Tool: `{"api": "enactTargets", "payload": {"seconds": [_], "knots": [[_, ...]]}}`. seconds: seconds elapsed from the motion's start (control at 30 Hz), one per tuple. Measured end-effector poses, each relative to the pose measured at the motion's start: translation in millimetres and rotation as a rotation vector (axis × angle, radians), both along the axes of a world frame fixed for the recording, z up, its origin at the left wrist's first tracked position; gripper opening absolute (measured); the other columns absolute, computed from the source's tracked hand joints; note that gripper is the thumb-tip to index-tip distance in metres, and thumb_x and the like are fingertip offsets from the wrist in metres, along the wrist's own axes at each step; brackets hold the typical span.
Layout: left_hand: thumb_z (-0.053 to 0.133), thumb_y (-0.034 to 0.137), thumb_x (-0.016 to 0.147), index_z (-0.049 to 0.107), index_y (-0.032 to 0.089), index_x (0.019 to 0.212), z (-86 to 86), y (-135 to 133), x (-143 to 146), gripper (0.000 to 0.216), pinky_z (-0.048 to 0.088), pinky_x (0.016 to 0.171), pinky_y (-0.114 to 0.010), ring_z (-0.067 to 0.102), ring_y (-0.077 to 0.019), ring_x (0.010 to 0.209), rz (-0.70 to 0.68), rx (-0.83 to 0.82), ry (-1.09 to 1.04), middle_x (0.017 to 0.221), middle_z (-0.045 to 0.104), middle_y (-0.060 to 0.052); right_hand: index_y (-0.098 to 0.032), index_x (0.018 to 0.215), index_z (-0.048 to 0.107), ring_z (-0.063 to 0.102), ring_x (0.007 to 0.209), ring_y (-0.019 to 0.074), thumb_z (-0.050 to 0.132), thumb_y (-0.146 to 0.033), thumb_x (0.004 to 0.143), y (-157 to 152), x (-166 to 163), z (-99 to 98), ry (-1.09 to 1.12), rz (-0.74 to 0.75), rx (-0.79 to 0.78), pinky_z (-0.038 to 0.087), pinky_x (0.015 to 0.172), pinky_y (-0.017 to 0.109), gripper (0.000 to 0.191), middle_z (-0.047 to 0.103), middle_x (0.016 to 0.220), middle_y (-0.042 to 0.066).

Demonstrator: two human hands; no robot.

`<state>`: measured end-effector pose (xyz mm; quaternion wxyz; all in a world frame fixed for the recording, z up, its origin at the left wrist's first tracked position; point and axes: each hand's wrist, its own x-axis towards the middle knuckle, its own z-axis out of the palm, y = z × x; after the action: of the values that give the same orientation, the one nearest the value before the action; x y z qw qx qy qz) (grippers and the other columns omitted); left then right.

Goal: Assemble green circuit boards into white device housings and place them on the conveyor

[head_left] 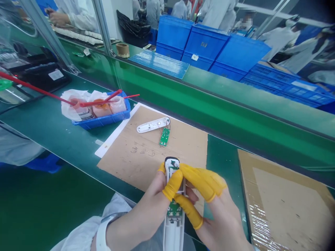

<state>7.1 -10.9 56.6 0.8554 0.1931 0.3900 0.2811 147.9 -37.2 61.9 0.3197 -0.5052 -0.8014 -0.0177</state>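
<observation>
Left hand (146,209): yellow finger cots on thumb and fingertips, closed around white handset shell (173,223), thumb pressed on its upper face.
Right hand (211,209): yellow cots too, fingers clamped on same shell from the right, one finger lying across the green board (173,208) set inside it.
Held thing: long white shell, open face up, upright-ish, low centre of view, over near edge of the cardboard mat (146,153).
Mat: brown cardboard, pen scribbles, white sheet (115,134) sticking out under its left side.
On mat: second white shell (153,124) lying flat, wired to a small loose green PCB (164,136) just beside it.
Left of mat: blue tray (104,120) with orange-filled cups, tissue, red sticks.
Bench: green surface (65,139), second cardboard sheet (288,202) at right.
Behind: green conveyor belt (222,101), then blue crates (209,48), tape roll (123,50).
Room: people in white coats (217,12) at far benches.
</observation>
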Motion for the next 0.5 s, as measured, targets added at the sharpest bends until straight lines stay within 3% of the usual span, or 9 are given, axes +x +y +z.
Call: {"api": "enactTargets", "payload": {"seconds": [0.07, 0.17, 0.27, 0.37, 0.43, 0.5], "knots": [[0.057, 0.059, 0.077, 0.056, 0.019, 0.100, -0.3, 0.1, 1.6, 0.046, 0.044, 0.063, -0.027, 0.063, -0.0171, 0.082, -0.008, 0.048, -0.010, 0.093, 0.067, -0.006, -0.017, 0.118, 0.049, 0.063, 0.087, 0.0183, 0.051, -0.035, 0.092, -3.7, 1.3, -5.9, 0.176, -0.055, -0.086, 0.054, 0.073, 0.028, 0.032, 0.065, 0.096, 0.007], [0.056, 0.051, 0.082, 0.058, 0.020, 0.092, -3.6, -2.0, 3.1, 0.032, 0.046, 0.077, -0.029, 0.062, -0.0149, 0.086, 0.063, 0.170, 0.005, 0.095, 0.066, -0.003, -0.021, 0.109, 0.054, 0.066, 0.082, 0.0138, 0.056, -0.037, 0.090, -7.4, 4.2, -12.6, 0.547, -0.169, -0.147, 0.056, 0.069, 0.020, 0.025, 0.065, 0.092, 0.004], [0.057, 0.046, 0.083, 0.061, 0.022, 0.089, -7.5, -4.9, 8.2, 0.026, 0.044, 0.091, -0.031, 0.061, -0.0156, 0.094, 0.182, 0.282, 0.082, 0.097, 0.065, -0.002, -0.026, 0.106, 0.059, 0.068, 0.072, 0.0117, 0.058, -0.034, 0.089, -11.0, 2.5, -18.0, 0.732, -0.035, -0.372, 0.056, 0.061, 0.016, 0.019, 0.069, 0.086, 0.000], [0.061, 0.046, 0.080, 0.062, 0.021, 0.086, -10.0, -8.5, 15.5, 0.026, 0.046, 0.089, -0.029, 0.060, -0.0177, 0.097, 0.219, 0.311, 0.138, 0.096, 0.065, -0.003, -0.030, 0.123, 0.056, 0.068, 0.092, 0.0180, 0.054, -0.042, 0.090, -20.9, -9.3, -26.3, 0.800, 0.076, -0.689, 0.058, 0.072, 0.024, 0.035, 0.069, 0.108, 0.004], [0.062, 0.048, 0.078, 0.063, 0.020, 0.084, -11.6, -11.9, 18.1, 0.029, 0.047, 0.084, -0.026, 0.060, -0.0175, 0.093, 0.228, 0.296, 0.143, 0.092, 0.065, -0.003, -0.030, 0.128, 0.053, 0.065, 0.100, 0.0205, 0.048, -0.050, 0.090, -31.6, -20.7, -34.3, 0.910, -0.045, -0.751, 0.057, 0.075, 0.026, 0.043, 0.066, 0.115, 0.007], [0.059, 0.052, 0.079, 0.064, 0.020, 0.083, -14.6, -16.0, 17.5, 0.032, 0.048, 0.076, -0.023, 0.061, -0.0146, 0.083, 0.192, 0.221, 0.052, 0.087, 0.066, -0.002, -0.028, 0.127, 0.054, 0.067, 0.097, 0.0210, 0.048, -0.053, 0.089, -42.8, -30.5, -43.9, 0.965, -0.202, -0.698, 0.058, 0.073, 0.026, 0.046, 0.068, 0.111, 0.008]]}}
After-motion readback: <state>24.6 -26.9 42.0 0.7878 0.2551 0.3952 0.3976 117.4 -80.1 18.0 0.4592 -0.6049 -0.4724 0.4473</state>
